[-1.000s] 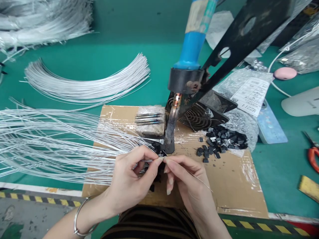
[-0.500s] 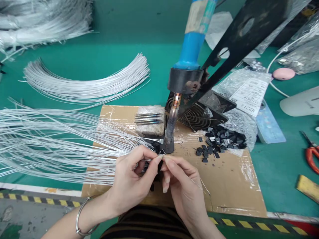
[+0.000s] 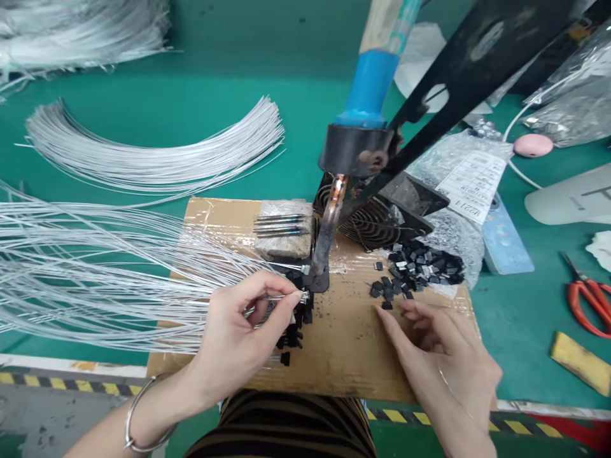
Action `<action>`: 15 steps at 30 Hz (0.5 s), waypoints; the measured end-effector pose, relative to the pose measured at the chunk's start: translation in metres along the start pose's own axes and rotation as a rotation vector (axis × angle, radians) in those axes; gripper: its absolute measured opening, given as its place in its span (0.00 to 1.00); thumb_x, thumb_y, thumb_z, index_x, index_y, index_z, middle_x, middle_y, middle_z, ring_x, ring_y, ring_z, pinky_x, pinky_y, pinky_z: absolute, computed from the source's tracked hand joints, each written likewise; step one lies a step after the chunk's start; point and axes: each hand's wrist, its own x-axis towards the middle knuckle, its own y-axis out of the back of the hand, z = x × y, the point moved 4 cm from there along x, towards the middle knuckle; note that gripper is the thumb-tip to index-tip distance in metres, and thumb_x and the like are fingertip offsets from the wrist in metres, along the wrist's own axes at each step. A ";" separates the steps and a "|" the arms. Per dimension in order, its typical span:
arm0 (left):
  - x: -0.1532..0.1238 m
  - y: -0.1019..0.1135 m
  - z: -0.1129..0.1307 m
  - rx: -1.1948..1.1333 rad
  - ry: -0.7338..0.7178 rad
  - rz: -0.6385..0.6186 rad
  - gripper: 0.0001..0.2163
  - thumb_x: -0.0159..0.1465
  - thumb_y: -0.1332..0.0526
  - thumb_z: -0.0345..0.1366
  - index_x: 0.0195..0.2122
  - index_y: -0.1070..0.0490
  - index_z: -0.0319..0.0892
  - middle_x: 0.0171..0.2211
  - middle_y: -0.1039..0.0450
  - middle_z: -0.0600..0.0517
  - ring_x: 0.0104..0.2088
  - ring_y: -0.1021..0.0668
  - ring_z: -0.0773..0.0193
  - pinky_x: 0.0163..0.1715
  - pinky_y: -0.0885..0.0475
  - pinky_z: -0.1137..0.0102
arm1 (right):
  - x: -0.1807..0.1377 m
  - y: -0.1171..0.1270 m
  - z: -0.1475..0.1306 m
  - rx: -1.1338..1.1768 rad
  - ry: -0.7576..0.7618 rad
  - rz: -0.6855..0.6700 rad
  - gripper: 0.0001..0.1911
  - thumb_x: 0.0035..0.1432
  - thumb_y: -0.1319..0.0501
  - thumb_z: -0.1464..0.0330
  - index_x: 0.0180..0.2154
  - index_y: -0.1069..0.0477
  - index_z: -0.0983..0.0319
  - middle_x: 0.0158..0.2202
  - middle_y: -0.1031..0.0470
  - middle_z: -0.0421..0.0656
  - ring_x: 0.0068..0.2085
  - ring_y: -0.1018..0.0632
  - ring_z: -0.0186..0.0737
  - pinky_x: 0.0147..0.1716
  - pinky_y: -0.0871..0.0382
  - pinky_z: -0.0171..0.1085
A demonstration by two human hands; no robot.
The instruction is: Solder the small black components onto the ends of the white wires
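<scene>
My left hand (image 3: 252, 324) is closed in a pinch, thumb and forefinger holding a white wire (image 3: 274, 298) close to its end. Small black connectors (image 3: 289, 337) on wire ends lie just beyond and beneath these fingers. To the right, my right hand (image 3: 439, 356) has thumb and forefinger apart, on either side of a small black connector (image 3: 387, 305) at the near edge of a loose connector pile (image 3: 429, 264). A thin pale strand (image 3: 449, 385) lies across this hand. The soldering iron (image 3: 329, 219), clamped in a black stand, points down above the left fingertips.
Many white wires (image 3: 105, 280) spread over the left side, with a curved bundle (image 3: 157, 156) behind. A block (image 3: 284, 232) with dark metal tips sits on the cardboard (image 3: 353, 362). A black fan (image 3: 372, 222), red-handled pliers (image 3: 592, 305) and a yellow sponge (image 3: 582, 362) are to the right.
My right hand has left the left fingertips and moved right to the black connectors, its fingers now apart. My left hand still pinches the wire, and the view has shifted slightly.
</scene>
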 end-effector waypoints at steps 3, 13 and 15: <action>-0.001 -0.001 0.000 0.023 -0.004 -0.002 0.05 0.66 0.34 0.32 0.32 0.19 0.41 0.23 0.26 0.55 0.20 0.33 0.69 0.20 0.39 0.72 | 0.000 -0.007 -0.006 -0.073 0.167 0.006 0.13 0.71 0.34 0.57 0.39 0.20 0.60 0.29 0.21 0.42 0.28 0.25 0.39 0.31 0.31 0.39; -0.001 -0.001 0.001 0.059 0.005 0.009 0.06 0.65 0.35 0.32 0.31 0.20 0.41 0.22 0.26 0.55 0.20 0.34 0.69 0.20 0.40 0.72 | -0.006 -0.002 -0.011 0.029 0.089 0.080 0.11 0.73 0.35 0.61 0.40 0.20 0.60 0.32 0.16 0.43 0.28 0.19 0.36 0.30 0.28 0.36; -0.001 -0.001 0.002 0.071 0.013 0.006 0.06 0.66 0.35 0.33 0.31 0.20 0.41 0.23 0.26 0.54 0.20 0.34 0.69 0.20 0.40 0.72 | -0.008 -0.003 -0.010 0.254 -0.133 0.095 0.11 0.70 0.32 0.59 0.43 0.20 0.59 0.35 0.14 0.44 0.31 0.15 0.39 0.34 0.23 0.36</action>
